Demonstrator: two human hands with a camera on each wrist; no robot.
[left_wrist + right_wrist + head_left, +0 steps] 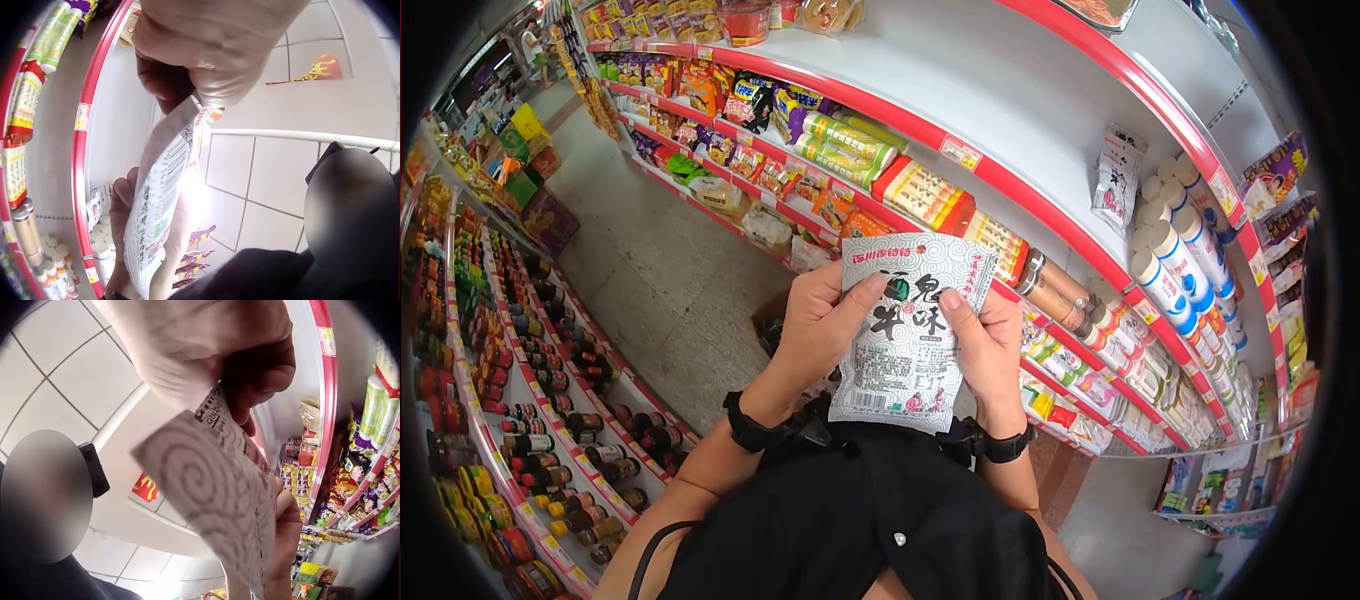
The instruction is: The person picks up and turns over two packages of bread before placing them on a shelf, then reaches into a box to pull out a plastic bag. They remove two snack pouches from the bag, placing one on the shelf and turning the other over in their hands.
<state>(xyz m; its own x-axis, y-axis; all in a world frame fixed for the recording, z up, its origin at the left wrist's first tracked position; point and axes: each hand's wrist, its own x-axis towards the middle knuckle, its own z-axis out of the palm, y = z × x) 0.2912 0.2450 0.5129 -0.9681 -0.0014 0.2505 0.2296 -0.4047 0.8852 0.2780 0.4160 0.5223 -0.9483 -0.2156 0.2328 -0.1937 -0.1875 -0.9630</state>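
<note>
- Jars (530, 445) line the far-left shelves, their labels too small to read.
- The left band (750, 425), black, circles the wrist; the forearm slants up and inward from the lower left.
- The left hand (818, 322) grips the packet's left side, thumb laid on the front and pointing up and inward, the other fingers curled behind, so the fingers are clamped on the packet.
- The packet (903, 372) is held up between both hands, in front of the person's black top (870, 505), printed face toward the head camera. Red script runs along its top; large dark characters below seem to read 酒鬼, with 味 at lower right. Small print fills the lower half, above a barcode at lower left. The right wrist view shows Latin letters starting "GUI".
- Noodles (925, 195) in red, yellow and white wrappers lie on the shelf beyond; their print is too small to make out.
- The right hand (990, 345) mirrors the left: thumb on the front, pointing up and inward, fingers bent behind, clamped on the packet's right side.
- The right band (1006, 446), also black, circles that wrist.
- A second packet (1118, 180), white with dark characters, leans on the upper shelf.
- Tubes (1195, 265), white and blue, stand beside it.
</note>
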